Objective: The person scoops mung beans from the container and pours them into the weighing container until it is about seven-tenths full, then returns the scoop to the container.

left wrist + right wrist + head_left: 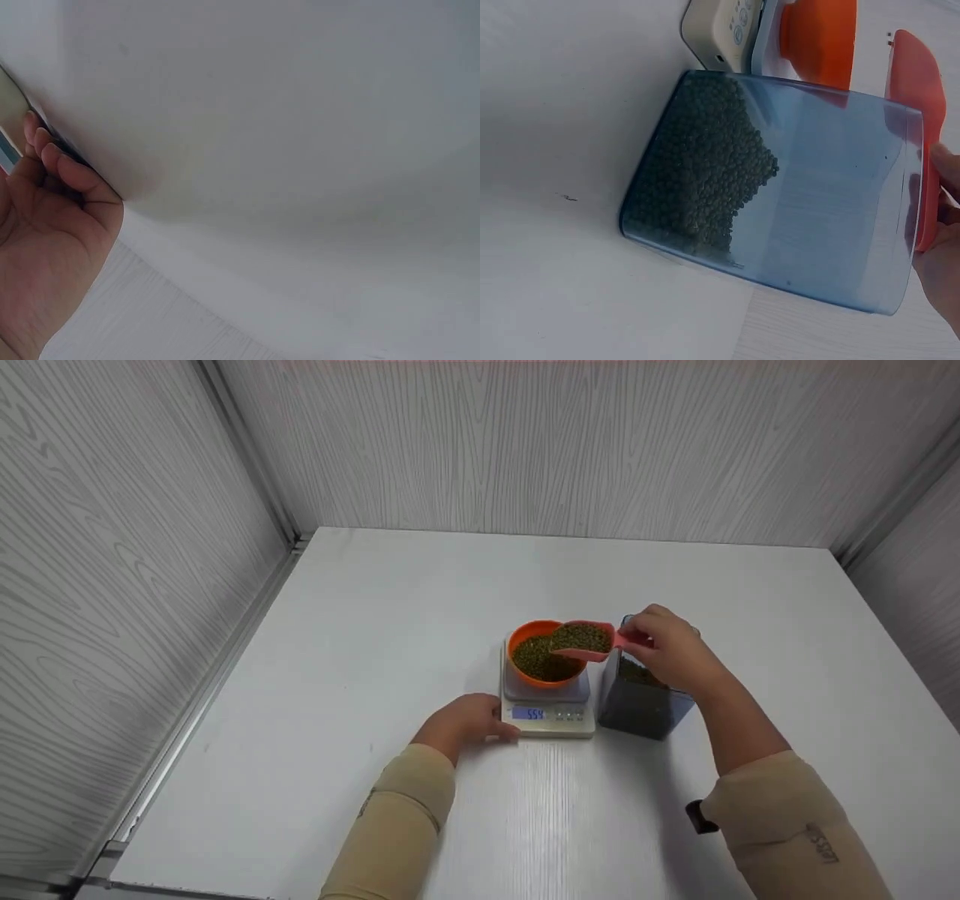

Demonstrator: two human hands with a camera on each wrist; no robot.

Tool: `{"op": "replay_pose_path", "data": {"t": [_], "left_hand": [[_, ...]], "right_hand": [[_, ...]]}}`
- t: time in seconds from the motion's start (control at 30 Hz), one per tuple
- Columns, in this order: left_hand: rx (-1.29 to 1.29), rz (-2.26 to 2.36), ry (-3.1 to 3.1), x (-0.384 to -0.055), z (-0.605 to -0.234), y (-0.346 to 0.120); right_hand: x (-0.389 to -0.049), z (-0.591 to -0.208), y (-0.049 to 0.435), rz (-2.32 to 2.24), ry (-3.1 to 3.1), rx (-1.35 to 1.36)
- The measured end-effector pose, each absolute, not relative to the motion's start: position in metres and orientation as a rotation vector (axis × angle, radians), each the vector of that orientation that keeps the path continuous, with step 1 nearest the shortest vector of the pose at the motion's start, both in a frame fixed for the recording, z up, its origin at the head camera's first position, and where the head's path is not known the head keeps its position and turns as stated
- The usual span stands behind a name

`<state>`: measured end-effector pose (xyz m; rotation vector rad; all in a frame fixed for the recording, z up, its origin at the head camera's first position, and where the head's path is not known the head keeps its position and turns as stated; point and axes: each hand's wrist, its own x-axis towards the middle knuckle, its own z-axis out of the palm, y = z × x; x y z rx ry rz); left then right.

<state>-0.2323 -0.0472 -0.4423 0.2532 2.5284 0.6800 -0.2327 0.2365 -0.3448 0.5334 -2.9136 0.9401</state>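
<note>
My right hand (667, 649) pinches the handle of a red scoop (598, 655) heaped with small green beans, which look like mung beans. The scoop's front lies over the right side of an orange bowl (546, 683) that holds more of these beans. Under the bowl is a white kitchen scale (551, 727), its lit display (529, 713) showing 554. At the scale's front left corner, my left hand (469, 720) grips the edge, thumb along the front. In the left wrist view, the left hand's fingers (64, 169) curl against that edge.
Just right of the scale stands a clear bluish container (637, 712), partly filled with the same beans (697, 165); the right forearm passes beside it. All rest on a white table (397, 600) with grey wood-grain panels (525, 450) behind and on both sides.
</note>
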Motion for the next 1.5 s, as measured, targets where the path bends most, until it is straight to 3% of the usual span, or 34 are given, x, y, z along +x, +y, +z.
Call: {"op": "replay_pose_path", "data": {"t": [0.53,1.03,1.5], "left_hand": [[0.194,0.721,2.51,-0.23,-0.44,-0.047],[0.294,0.688,2.545,-0.232,-0.439,-0.046],[0.224,0.723,2.509,-0.234,-0.44,-0.046]], "right_hand": [[-0.243,-0.335,0.207,0.677,-2.923,0.581],[-0.243,-0.324,0.219,0.508,-2.956,0.583],[-0.237,-0.305,0.223,0.336,-2.974,0.616]]}}
